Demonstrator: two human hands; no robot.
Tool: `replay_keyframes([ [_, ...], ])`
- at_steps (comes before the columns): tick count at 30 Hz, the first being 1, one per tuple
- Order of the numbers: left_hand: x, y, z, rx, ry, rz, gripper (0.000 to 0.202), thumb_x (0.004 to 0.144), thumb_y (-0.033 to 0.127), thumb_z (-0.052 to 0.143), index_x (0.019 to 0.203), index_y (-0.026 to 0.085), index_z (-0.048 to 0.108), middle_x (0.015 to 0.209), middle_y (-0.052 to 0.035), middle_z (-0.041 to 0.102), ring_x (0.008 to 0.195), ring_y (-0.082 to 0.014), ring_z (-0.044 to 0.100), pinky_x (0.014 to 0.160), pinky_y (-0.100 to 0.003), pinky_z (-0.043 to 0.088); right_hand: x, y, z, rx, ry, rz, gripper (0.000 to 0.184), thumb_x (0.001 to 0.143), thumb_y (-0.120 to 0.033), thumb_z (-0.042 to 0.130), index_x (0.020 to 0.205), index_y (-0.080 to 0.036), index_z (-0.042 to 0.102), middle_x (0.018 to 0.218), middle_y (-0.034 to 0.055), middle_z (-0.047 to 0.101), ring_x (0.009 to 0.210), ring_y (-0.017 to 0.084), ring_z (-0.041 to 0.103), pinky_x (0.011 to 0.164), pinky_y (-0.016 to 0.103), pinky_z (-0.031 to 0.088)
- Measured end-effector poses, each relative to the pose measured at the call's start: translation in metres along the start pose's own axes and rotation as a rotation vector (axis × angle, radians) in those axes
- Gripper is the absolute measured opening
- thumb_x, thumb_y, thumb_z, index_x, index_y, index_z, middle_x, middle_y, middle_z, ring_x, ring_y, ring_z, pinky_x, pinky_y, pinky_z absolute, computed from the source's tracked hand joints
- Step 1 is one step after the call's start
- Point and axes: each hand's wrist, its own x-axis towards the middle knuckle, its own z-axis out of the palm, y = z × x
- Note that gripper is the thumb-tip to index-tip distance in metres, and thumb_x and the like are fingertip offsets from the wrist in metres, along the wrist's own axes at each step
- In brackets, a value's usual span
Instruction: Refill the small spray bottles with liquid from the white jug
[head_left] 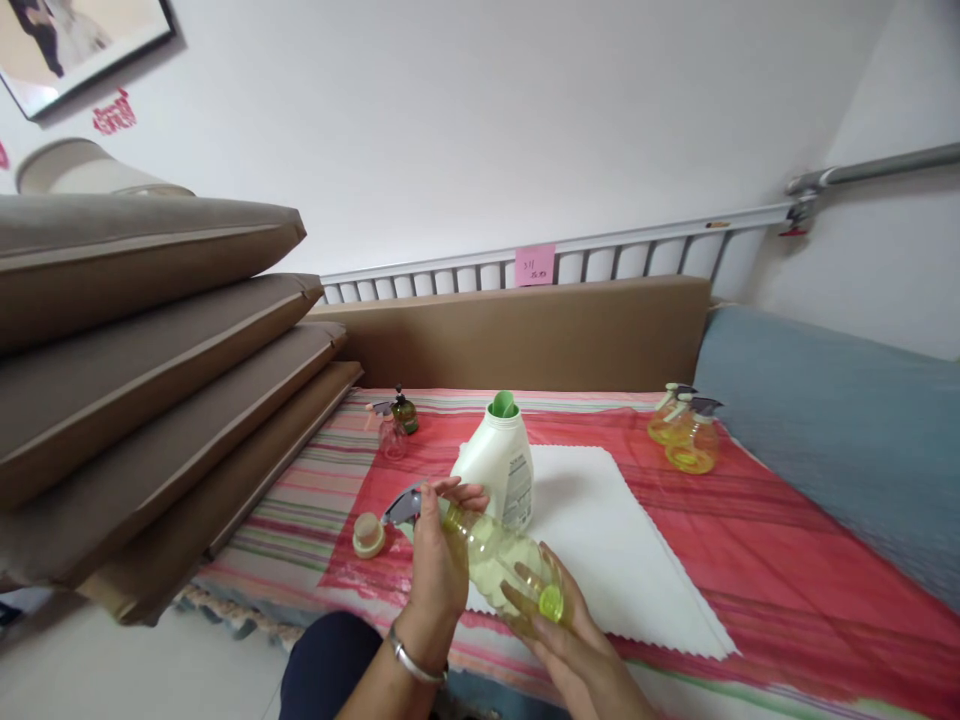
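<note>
Head view: yellow spray bottle held in two hands, lying diagonal

Yellow spray bottle (499,560) is in front of the white jug (480,455), over the near-left edge of the white mat (607,540). Long axis runs upper left to lower right across the view, well off upright. Grey trigger head (405,507) is at the upper-left end, base at lower right toward the right palm. Can't tell whether bottle and jug touch (they overlap from this angle).

Left hand (441,560) grasps the neck end just below the trigger head: thumb up along the near side, fingers reaching over behind. Silver bracelet (412,662) on that wrist. Right hand (559,620) cups the base end, fingers curled round and partly seen through the clear plastic. Both forearms come up from the bottom edge.

Writing: pink note (535,265) on the white rail (450,268) has handwriting, first line looks like "311", second line unreadable. Jug has a printed label on its right side, too small to read. Red marks (114,113) on the wall, not legible.
</note>
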Motion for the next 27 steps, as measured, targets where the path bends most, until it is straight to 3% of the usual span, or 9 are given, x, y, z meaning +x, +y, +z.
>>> replay_keyframes([
  [7, -0.004, 0.005, 0.007, 0.018, -0.039, -0.052, 0.037, 0.078, 0.055, 0.058, 0.077, 0.018, 0.06, 0.072, -0.0035, 0.069, 0.065, -0.0159, 0.064, 0.073, -0.03, 0.045, -0.002, 0.0, -0.013, -0.151, 0.018, -0.089, 0.066, 0.05, -0.032, 0.085, 0.11, -0.033, 0.056, 0.116, 0.0065, 0.057, 0.094, 0.031, 0.063, 0.088, 0.053, 0.044],
  [11, -0.008, 0.005, 0.008, 0.049, -0.067, -0.061, 0.036, 0.079, 0.054, 0.057, 0.075, 0.019, 0.059, 0.074, -0.0031, 0.069, 0.065, -0.0162, 0.063, 0.07, -0.03, 0.045, -0.011, -0.007, -0.006, -0.154, -0.02, -0.108, 0.063, 0.053, -0.031, 0.084, 0.11, -0.032, 0.057, 0.106, 0.0049, 0.063, 0.084, 0.028, 0.067, 0.085, 0.05, 0.046],
  [16, -0.013, 0.008, 0.011, 0.114, -0.156, -0.012, 0.032, 0.082, 0.046, 0.056, 0.068, 0.018, 0.056, 0.07, -0.0033, 0.066, 0.071, -0.0175, 0.063, 0.079, -0.033, 0.045, -0.021, -0.021, 0.005, -0.178, -0.023, -0.066, 0.069, 0.047, -0.031, 0.088, 0.109, -0.028, 0.058, 0.103, 0.0052, 0.068, 0.085, 0.027, 0.068, 0.08, 0.04, 0.05],
  [18, -0.016, 0.01, 0.014, 0.128, -0.171, -0.019, 0.032, 0.083, 0.046, 0.055, 0.066, 0.018, 0.055, 0.068, -0.003, 0.065, 0.073, -0.0189, 0.063, 0.079, -0.034, 0.045, -0.025, -0.028, 0.006, -0.185, -0.032, 0.039, 0.064, 0.049, -0.037, 0.086, 0.107, -0.024, 0.06, 0.095, 0.0065, 0.071, 0.078, 0.024, 0.069, 0.067, 0.031, 0.053],
  [19, -0.018, 0.011, 0.016, 0.135, -0.179, -0.031, 0.032, 0.082, 0.046, 0.055, 0.066, 0.018, 0.054, 0.067, -0.003, 0.065, 0.073, -0.0193, 0.063, 0.078, -0.034, 0.045, -0.026, -0.03, 0.006, -0.173, -0.056, 0.158, 0.059, 0.055, -0.046, 0.081, 0.104, -0.019, 0.062, 0.086, 0.0078, 0.072, 0.068, 0.021, 0.069, 0.058, 0.026, 0.053],
  [21, -0.021, 0.013, 0.018, 0.169, -0.211, -0.068, 0.033, 0.082, 0.046, 0.056, 0.064, 0.018, 0.054, 0.066, -0.0035, 0.065, 0.069, -0.0195, 0.062, 0.075, -0.033, 0.046, -0.029, -0.032, 0.005, -0.102, -0.123, 0.444, 0.058, 0.071, -0.062, 0.061, 0.097, -0.01, 0.065, 0.065, 0.0091, 0.071, 0.048, 0.014, 0.063, 0.044, 0.019, 0.046],
  [23, -0.025, 0.014, 0.02, 0.234, -0.252, -0.092, 0.035, 0.081, 0.047, 0.056, 0.063, 0.017, 0.055, 0.062, -0.0039, 0.064, 0.065, -0.0197, 0.062, 0.07, -0.032, 0.046, -0.031, -0.03, 0.003, -0.019, -0.199, 0.633, 0.07, 0.08, -0.068, 0.04, 0.094, -0.005, 0.066, 0.056, 0.0104, 0.068, 0.041, 0.011, 0.059, 0.042, 0.016, 0.044],
  [25, -0.026, 0.016, 0.018, 0.312, -0.265, -0.058, 0.036, 0.08, 0.046, 0.056, 0.06, 0.017, 0.056, 0.058, -0.0035, 0.062, 0.062, -0.0194, 0.061, 0.066, -0.031, 0.045, -0.031, -0.025, -0.001, 0.027, -0.261, 0.609, 0.069, 0.08, -0.068, 0.041, 0.106, -0.009, 0.063, 0.069, 0.0123, 0.072, 0.049, 0.013, 0.064, 0.046, 0.018, 0.047],
  [27, -0.026, 0.019, 0.017, 0.347, -0.234, 0.013, 0.036, 0.081, 0.044, 0.056, 0.058, 0.017, 0.056, 0.055, -0.0024, 0.06, 0.06, -0.0185, 0.061, 0.064, -0.029, 0.044, -0.029, -0.02, -0.004, 0.046, -0.28, 0.421, 0.067, 0.07, -0.065, 0.06, 0.121, -0.023, 0.053, 0.098, 0.0112, 0.071, 0.067, 0.019, 0.069, 0.054, 0.025, 0.052],
])
